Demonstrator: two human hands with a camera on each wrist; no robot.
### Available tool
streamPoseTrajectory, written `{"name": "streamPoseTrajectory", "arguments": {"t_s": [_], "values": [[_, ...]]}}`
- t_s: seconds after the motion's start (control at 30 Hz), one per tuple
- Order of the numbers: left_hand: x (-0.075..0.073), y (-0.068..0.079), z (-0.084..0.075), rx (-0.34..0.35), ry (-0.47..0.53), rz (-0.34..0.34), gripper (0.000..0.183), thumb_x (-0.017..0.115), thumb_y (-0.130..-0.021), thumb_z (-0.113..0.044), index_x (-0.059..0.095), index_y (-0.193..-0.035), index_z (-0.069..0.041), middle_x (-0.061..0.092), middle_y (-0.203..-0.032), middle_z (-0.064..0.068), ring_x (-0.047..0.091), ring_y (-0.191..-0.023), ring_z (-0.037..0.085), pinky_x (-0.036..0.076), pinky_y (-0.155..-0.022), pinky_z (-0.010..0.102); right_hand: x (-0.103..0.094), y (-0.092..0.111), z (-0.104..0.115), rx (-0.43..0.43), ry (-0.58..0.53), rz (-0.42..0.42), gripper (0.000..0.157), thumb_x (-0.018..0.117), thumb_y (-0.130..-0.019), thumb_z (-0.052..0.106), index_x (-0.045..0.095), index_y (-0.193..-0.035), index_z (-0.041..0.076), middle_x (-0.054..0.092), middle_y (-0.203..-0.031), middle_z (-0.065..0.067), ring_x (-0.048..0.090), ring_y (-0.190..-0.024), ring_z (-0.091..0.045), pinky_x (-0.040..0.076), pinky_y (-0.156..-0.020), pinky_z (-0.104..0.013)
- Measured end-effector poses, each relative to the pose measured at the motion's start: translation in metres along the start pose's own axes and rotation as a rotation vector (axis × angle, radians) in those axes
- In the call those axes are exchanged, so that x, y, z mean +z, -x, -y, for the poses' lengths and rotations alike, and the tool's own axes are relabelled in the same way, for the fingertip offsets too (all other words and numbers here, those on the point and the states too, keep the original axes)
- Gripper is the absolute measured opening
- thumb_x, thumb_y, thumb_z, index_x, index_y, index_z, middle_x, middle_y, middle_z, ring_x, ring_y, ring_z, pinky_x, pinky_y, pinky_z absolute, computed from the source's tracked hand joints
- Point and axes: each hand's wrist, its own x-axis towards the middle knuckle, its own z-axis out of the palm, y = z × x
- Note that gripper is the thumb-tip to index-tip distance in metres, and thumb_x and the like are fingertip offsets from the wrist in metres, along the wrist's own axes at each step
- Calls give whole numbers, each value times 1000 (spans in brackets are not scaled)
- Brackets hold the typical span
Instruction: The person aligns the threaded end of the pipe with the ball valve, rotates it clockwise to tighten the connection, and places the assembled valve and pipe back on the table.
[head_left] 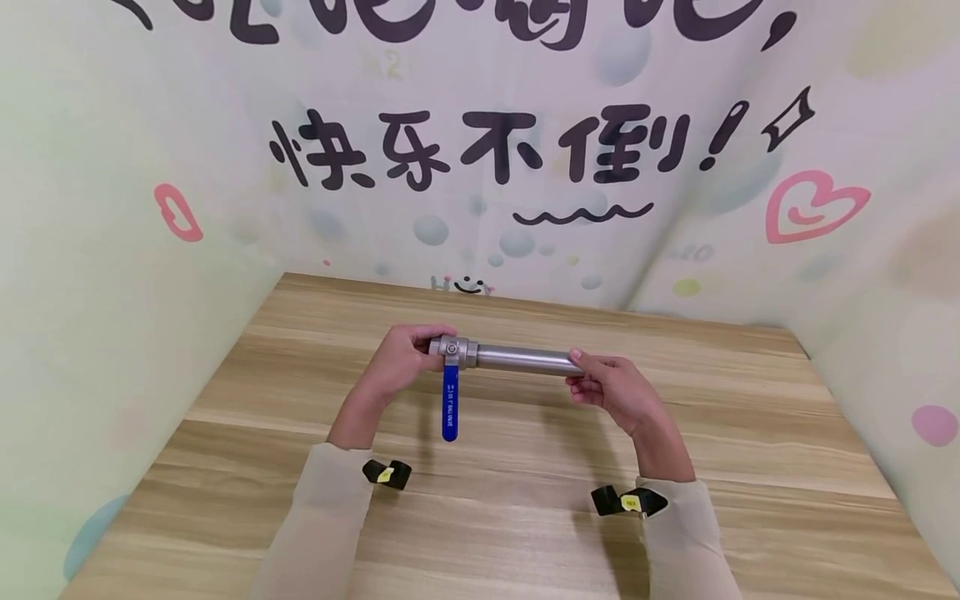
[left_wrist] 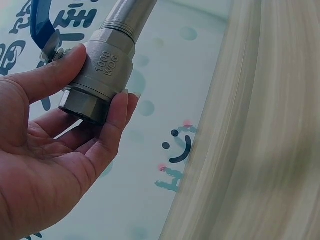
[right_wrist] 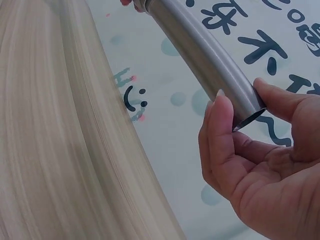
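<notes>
Between the hands, above the table, a steel ball valve [head_left: 459, 350] and a steel pipe [head_left: 525, 359] are joined end to end, roughly level. The valve's blue lever handle [head_left: 450, 404] points toward me. With thumb and fingers my left hand [head_left: 397, 367] grips the valve body, which is marked 1000 WOG [left_wrist: 102, 62] in the left wrist view. My right hand [head_left: 618, 387] pinches the pipe near its free end, whose open rim shows in the right wrist view. A few threads [left_wrist: 119, 26] are visible where the pipe enters the valve.
The wood-grain table [head_left: 495, 517] lies beneath both hands. Behind it hangs a pale backdrop [head_left: 360, 233] with dark writing, bubbles and hearts, and it also closes in the left and right sides. Each sleeved wrist wears a black strap [head_left: 390, 474].
</notes>
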Motion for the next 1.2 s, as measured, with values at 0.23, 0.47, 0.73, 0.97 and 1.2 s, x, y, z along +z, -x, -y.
{"name": "streamPoseTrajectory", "arguments": {"t_s": [0.23,0.47,0.73,0.97,1.2], "values": [[-1,1,0,0,-2,-5,43,67,-78,10,66,-120,2,65,-111,19,57,-93,25,50,-76,30,1,1,0,-51,-37,-27,47,65,-94,27,52,-123,-7,63,-89,-9,63,-72,-13,56,-71,-25],[-2,0,1,-3,-5,-16,41,67,-78,10,67,-119,1,65,-112,19,57,-95,27,49,-76,29,1,2,0,-88,-16,12,50,69,-86,0,48,-132,-2,58,-101,-10,63,-86,-20,56,-81,-31],[-3,0,1,-2,-5,-12,42,67,-79,9,65,-120,3,65,-112,19,57,-95,27,49,-76,29,1,1,-1,-94,-26,18,46,66,-87,-3,48,-130,-4,58,-98,-11,63,-84,-19,56,-81,-30],[-3,-1,2,-8,-4,-18,40,67,-80,9,67,-119,1,64,-113,18,56,-97,29,49,-76,29,1,0,-1,-100,-27,7,45,66,-89,3,49,-130,-5,62,-97,-8,65,-80,-16,56,-78,-29],[-3,-1,2,-10,-5,-16,40,66,-80,9,67,-119,0,64,-114,19,57,-97,26,49,-77,28,1,1,-1,-82,-56,24,43,63,-92,5,47,-130,-8,65,-85,-7,66,-73,-14,57,-73,-27]]}}
